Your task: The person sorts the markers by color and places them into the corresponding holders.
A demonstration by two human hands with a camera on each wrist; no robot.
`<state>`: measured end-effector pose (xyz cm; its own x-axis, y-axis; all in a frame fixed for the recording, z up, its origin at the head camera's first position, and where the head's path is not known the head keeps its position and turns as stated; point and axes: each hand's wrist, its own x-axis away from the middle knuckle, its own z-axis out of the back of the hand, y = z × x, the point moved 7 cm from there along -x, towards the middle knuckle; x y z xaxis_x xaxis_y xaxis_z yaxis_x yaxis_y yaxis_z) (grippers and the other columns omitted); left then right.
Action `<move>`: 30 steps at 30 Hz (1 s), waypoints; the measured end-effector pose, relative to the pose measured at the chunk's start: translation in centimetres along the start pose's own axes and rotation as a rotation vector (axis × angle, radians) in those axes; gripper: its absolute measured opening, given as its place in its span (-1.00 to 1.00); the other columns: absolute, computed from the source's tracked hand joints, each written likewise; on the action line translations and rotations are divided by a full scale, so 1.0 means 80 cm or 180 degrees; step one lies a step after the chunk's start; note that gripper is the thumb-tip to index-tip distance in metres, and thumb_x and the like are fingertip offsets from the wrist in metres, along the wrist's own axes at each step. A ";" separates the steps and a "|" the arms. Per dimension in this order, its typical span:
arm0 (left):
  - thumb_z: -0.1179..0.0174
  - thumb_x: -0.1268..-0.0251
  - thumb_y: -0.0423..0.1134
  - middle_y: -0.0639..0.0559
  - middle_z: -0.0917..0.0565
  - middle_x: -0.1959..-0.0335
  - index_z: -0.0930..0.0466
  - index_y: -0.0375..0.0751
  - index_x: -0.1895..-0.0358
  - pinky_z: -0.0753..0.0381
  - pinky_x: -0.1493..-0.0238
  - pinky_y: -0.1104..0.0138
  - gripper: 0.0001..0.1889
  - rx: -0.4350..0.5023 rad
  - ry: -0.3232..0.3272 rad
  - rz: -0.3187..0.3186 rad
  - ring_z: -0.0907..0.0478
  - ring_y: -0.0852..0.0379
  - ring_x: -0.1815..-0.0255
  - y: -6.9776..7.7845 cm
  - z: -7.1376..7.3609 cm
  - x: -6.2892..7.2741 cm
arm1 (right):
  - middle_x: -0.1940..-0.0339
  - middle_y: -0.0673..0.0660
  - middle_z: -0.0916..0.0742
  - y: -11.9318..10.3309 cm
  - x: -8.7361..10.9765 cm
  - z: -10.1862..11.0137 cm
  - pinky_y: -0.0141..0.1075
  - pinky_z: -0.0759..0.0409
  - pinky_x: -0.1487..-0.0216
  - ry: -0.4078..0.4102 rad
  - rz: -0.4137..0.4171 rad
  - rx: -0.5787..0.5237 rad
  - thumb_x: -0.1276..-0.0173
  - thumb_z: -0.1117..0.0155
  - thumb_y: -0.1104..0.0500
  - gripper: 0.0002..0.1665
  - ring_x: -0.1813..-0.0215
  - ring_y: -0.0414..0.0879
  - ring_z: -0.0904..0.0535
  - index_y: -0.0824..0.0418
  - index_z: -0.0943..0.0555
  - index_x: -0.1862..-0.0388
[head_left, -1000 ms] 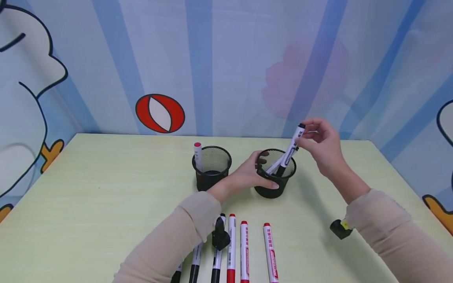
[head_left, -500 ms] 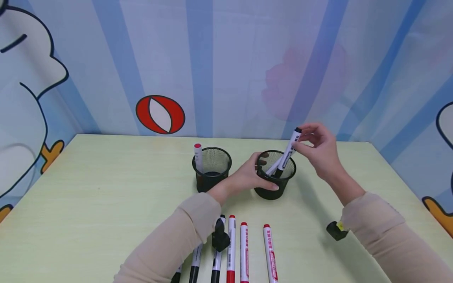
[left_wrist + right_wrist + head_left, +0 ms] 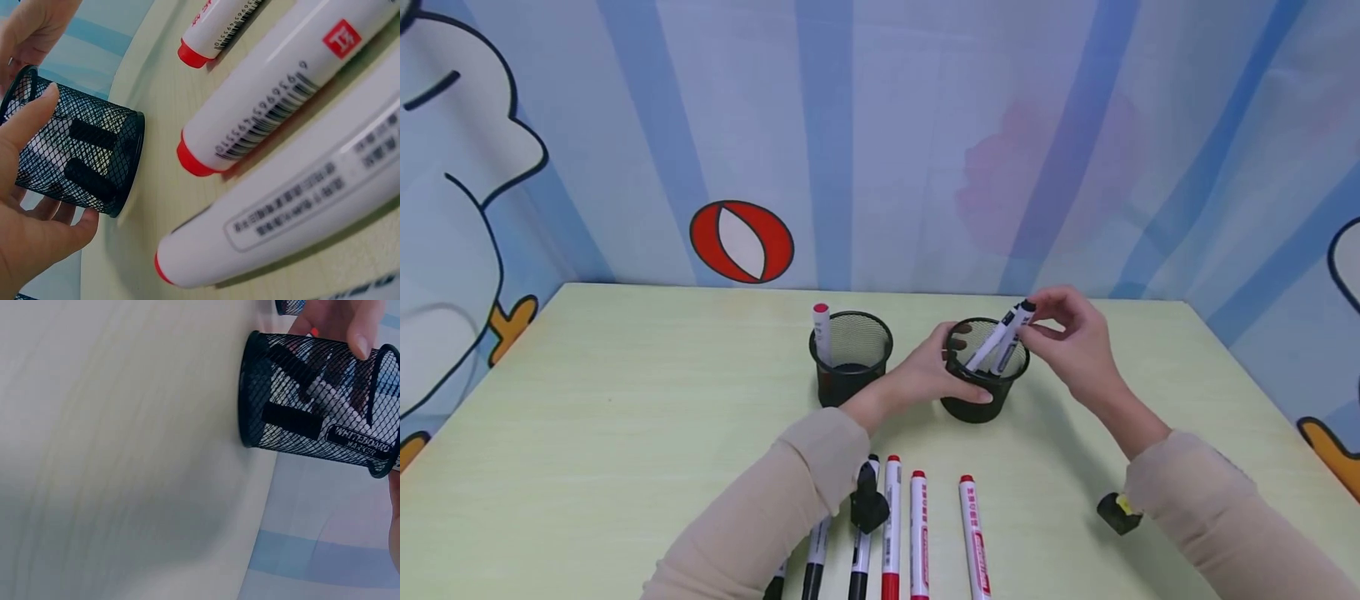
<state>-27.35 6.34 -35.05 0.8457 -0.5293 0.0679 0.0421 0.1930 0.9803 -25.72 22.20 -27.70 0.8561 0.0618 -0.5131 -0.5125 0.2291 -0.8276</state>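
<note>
My left hand (image 3: pixel 925 371) grips the side of the right black mesh pen cup (image 3: pixel 973 409), thumb across its front. My right hand (image 3: pixel 1075 342) pinches the upper end of a white whiteboard marker (image 3: pixel 1006 357) at the cup's rim. Most of that marker is inside the cup, tilted, its dark cap end low. A second white marker (image 3: pixel 987 350) leans beside it. Through the mesh in the left wrist view, two dark ends (image 3: pixel 94 134) show near the bottom. In the right wrist view the lettered marker (image 3: pixel 359 442) shows through the cup wall.
A second mesh cup (image 3: pixel 842 387) stands to the left, holding a red-ended marker (image 3: pixel 822 333). Along the table's front lie red-ended markers (image 3: pixel 919 533) (image 3: pixel 974 537) and black-ended markers (image 3: pixel 816 550), some partly under my left forearm. A patterned blue curtain (image 3: pixel 895 167) stands behind the table.
My right hand has moved down and slightly left, lowering the marker deeper into the right cup. My left hand has kept its grip on the cup.
</note>
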 end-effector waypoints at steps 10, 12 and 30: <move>-0.45 0.09 -0.31 -0.05 -0.22 -0.35 -0.04 -0.02 -0.40 -0.20 -0.30 0.07 -0.04 -0.0008 0.0010 0.0020 -0.11 -0.09 -0.38 0.001 0.000 0.000 | 0.23 0.01 -0.57 0.002 -0.001 0.000 -0.49 -0.56 0.12 -0.0065 0.0075 0.0248 -0.12 -0.20 0.56 -0.65 0.21 -0.25 -0.54 0.47 -0.45 0.08; -0.45 0.09 -0.30 -0.04 -0.22 -0.35 -0.04 -0.02 -0.40 -0.20 -0.30 0.07 -0.05 -0.0013 0.0000 0.0014 -0.10 -0.09 -0.38 0.000 0.000 -0.001 | 0.22 0.04 -0.56 -0.004 0.000 -0.003 -0.50 -0.55 0.12 -0.0081 0.0102 0.0326 -0.13 -0.20 0.56 -0.65 0.21 -0.25 -0.54 0.46 -0.46 0.08; -0.45 0.09 -0.31 -0.10 -0.20 -0.37 -0.02 -0.04 -0.41 -0.19 -0.30 0.06 -0.03 -0.0032 -0.0022 0.0010 -0.11 -0.10 -0.37 0.000 -0.002 0.000 | 0.26 0.14 -0.57 -0.005 0.005 -0.001 -0.53 -0.54 0.12 -0.0191 0.0043 0.0533 -0.12 -0.26 0.52 -0.51 0.21 -0.24 -0.54 0.42 -0.43 -0.06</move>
<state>-27.30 6.46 -35.11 0.8422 -0.5343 0.0723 0.0447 0.2029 0.9782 -25.22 22.09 -27.58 0.8542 0.1227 -0.5053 -0.5101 0.3862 -0.7685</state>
